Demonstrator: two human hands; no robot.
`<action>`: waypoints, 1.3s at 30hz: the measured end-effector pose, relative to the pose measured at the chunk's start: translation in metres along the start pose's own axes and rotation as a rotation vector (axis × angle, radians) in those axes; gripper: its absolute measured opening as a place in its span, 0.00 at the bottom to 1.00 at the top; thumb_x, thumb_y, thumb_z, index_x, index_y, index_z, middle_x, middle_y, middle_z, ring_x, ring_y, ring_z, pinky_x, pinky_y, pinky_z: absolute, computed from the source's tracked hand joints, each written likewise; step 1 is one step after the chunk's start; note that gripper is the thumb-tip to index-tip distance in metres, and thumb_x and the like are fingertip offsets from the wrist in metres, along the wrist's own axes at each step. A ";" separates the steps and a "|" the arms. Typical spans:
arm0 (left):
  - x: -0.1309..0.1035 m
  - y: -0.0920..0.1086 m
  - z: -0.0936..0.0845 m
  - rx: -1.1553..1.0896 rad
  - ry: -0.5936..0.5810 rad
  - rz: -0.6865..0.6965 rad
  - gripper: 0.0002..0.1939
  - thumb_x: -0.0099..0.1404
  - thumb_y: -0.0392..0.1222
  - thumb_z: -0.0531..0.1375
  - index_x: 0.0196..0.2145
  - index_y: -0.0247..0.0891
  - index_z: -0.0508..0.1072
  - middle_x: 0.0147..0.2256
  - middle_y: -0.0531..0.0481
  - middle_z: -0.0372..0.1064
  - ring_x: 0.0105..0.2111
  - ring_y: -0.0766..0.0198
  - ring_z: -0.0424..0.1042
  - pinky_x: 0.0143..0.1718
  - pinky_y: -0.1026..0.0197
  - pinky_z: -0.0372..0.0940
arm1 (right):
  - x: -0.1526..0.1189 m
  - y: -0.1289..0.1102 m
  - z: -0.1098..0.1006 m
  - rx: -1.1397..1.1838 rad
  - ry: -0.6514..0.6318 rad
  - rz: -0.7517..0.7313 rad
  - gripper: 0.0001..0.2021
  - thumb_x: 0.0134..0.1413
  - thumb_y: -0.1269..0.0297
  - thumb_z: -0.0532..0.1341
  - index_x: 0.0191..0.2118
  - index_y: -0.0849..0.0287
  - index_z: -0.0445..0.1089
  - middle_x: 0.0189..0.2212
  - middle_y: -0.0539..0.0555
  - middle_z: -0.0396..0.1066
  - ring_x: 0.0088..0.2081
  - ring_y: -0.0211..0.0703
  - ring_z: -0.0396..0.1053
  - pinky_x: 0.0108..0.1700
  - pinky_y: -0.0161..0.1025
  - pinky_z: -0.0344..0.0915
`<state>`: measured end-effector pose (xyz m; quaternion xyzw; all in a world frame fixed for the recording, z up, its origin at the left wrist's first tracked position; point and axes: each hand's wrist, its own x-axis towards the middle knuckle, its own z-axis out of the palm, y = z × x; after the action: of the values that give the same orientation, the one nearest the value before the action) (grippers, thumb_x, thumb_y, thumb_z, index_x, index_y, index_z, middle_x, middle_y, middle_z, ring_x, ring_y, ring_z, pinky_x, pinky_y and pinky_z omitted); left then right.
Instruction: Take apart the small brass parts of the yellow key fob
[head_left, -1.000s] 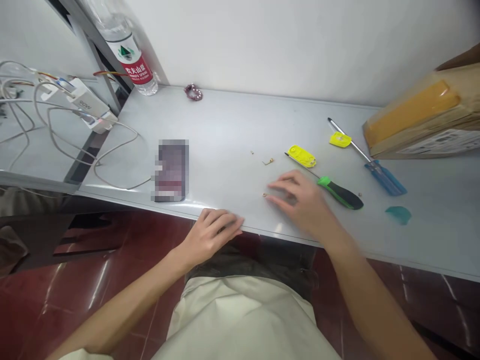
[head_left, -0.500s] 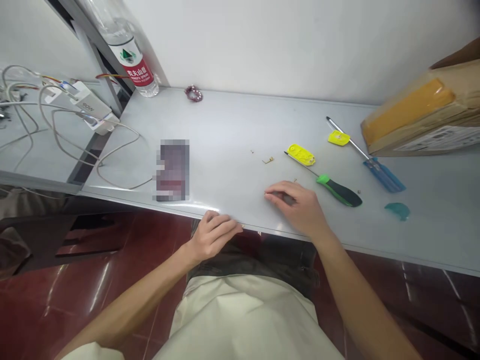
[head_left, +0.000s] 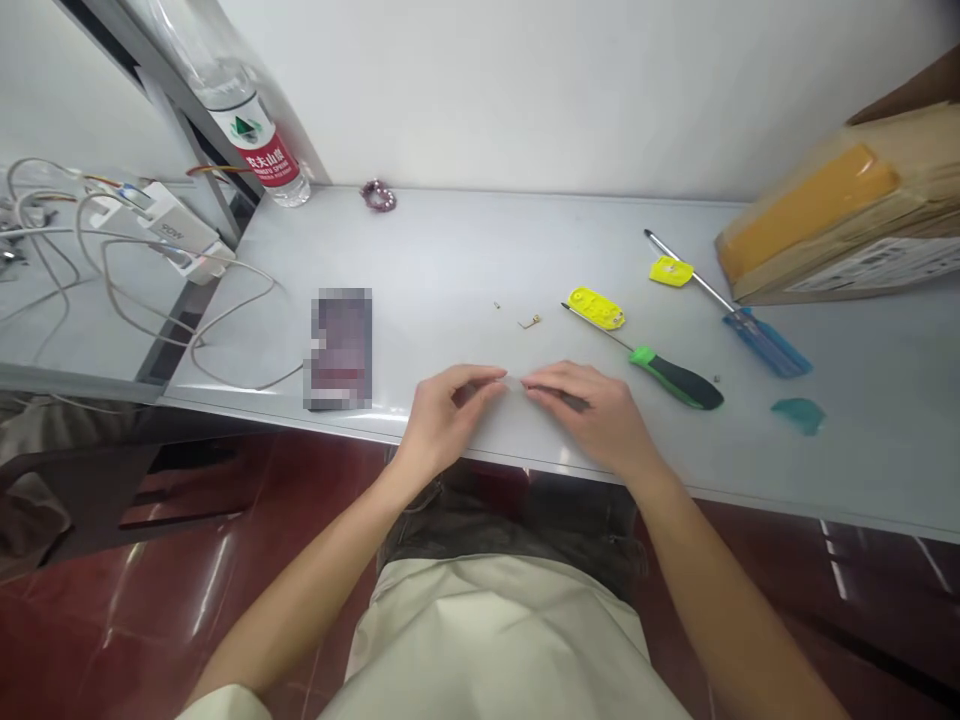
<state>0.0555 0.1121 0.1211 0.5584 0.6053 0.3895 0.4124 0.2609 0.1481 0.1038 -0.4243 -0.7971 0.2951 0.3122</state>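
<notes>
Above the front part of the grey table, my left hand [head_left: 450, 410] and my right hand [head_left: 592, 405] face each other with fingertips pinched. A small pale, see-through piece [head_left: 514, 382] spans the narrow gap between them; its kind is too small to tell. Just beyond the fingers lies a little brass-coloured metal part [head_left: 532, 321], with a tinier one [head_left: 496, 305] to its left. Right of my right hand rests a screwdriver with a green and black handle [head_left: 679, 380]. Its shaft runs alongside a yellow plastic shell piece [head_left: 597, 308].
A blue-handled screwdriver [head_left: 769, 343] touches another yellow piece [head_left: 671, 271], near a cardboard box [head_left: 832, 230]. A teal piece [head_left: 799, 414] lies at right. Leftward are a blurred-out phone-like object [head_left: 341, 350], white chargers with cables [head_left: 180, 230], a water bottle [head_left: 262, 150] and a bead bracelet [head_left: 377, 196].
My left hand has risen from the table's front edge and come right, up to my right hand's fingertips. The pale piece now shows between them. My right hand has barely moved.
</notes>
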 end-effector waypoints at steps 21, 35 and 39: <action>-0.009 0.006 0.023 0.135 0.110 0.015 0.06 0.68 0.40 0.64 0.41 0.44 0.81 0.38 0.52 0.79 0.38 0.63 0.75 0.41 0.60 0.68 | -0.002 0.002 0.004 -0.062 0.051 -0.028 0.04 0.62 0.62 0.63 0.38 0.54 0.74 0.38 0.47 0.76 0.36 0.36 0.72 0.42 0.39 0.63; -0.007 0.000 0.031 0.437 0.105 0.238 0.07 0.71 0.35 0.58 0.38 0.39 0.77 0.36 0.48 0.72 0.39 0.60 0.66 0.40 0.58 0.65 | 0.000 0.003 0.009 -0.144 0.017 -0.033 0.06 0.63 0.61 0.62 0.38 0.54 0.75 0.38 0.49 0.75 0.31 0.34 0.67 0.42 0.40 0.62; -0.007 -0.003 0.021 0.454 0.130 0.310 0.08 0.72 0.35 0.57 0.45 0.38 0.76 0.39 0.47 0.72 0.40 0.60 0.67 0.41 0.58 0.66 | -0.001 0.002 0.009 -0.106 0.010 0.012 0.07 0.62 0.59 0.62 0.37 0.54 0.76 0.38 0.50 0.75 0.28 0.34 0.64 0.40 0.40 0.63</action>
<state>0.0739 0.1055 0.1113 0.6964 0.6095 0.3374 0.1725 0.2557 0.1464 0.0969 -0.4464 -0.8077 0.2521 0.2913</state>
